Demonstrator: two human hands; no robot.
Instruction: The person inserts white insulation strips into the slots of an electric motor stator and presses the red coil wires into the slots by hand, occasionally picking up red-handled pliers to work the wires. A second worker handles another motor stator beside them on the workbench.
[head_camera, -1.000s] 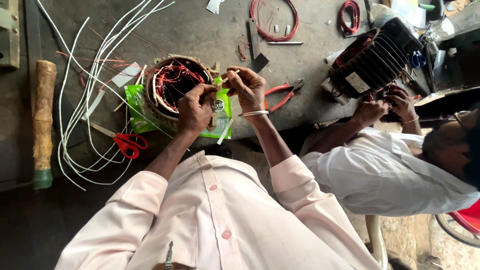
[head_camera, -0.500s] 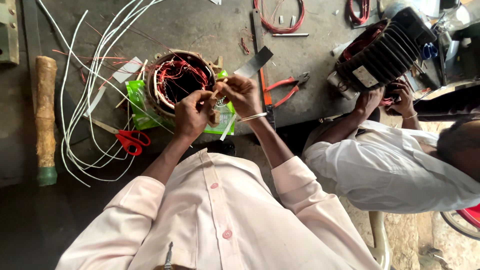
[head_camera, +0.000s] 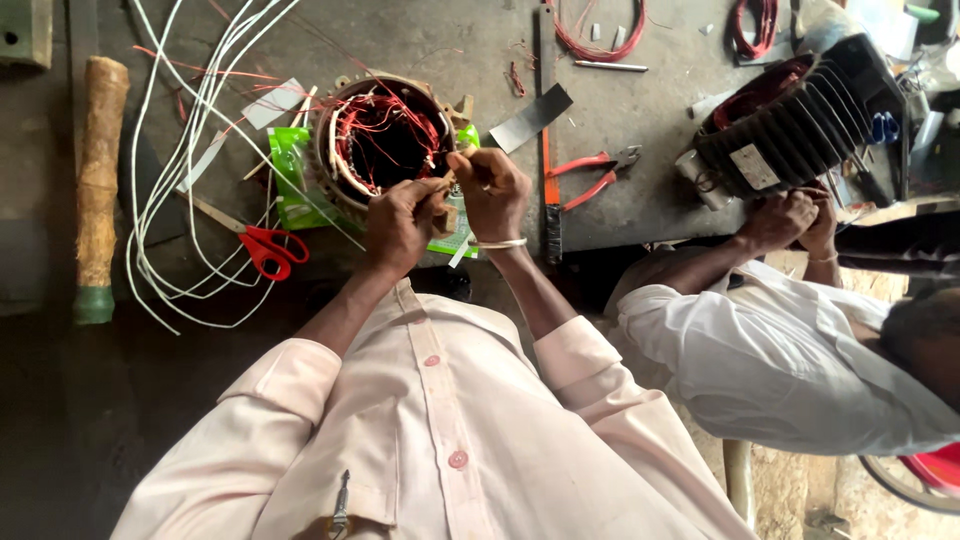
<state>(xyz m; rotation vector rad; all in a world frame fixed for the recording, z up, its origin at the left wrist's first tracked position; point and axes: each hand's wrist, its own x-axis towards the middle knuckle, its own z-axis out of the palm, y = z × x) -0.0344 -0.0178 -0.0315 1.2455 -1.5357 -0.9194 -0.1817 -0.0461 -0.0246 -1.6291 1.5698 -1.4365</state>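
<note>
A round motor stator (head_camera: 385, 140) with red and copper windings lies on a green plastic sheet (head_camera: 290, 180) on the dark workbench. My left hand (head_camera: 400, 225) is closed at the stator's near rim, pinching a small pale piece against it. My right hand (head_camera: 495, 190), with a metal bangle on its wrist, is closed just beside it. Its fingertips grip a thin pale strip at the same spot on the rim. The two hands touch each other. What lies under the fingers is hidden.
Red-handled scissors (head_camera: 265, 248) and loose white wires (head_camera: 180, 150) lie to the left, with a wooden mallet (head_camera: 100, 180) beyond them. Red pliers (head_camera: 595, 175) and a hacksaw blade (head_camera: 547, 150) lie to the right. Another person in a white shirt (head_camera: 790, 350) handles a black finned motor housing (head_camera: 800, 115).
My hands have stayed at the stator's near rim and drawn closer together. The view has shifted slightly. The other person keeps working at the black housing.
</note>
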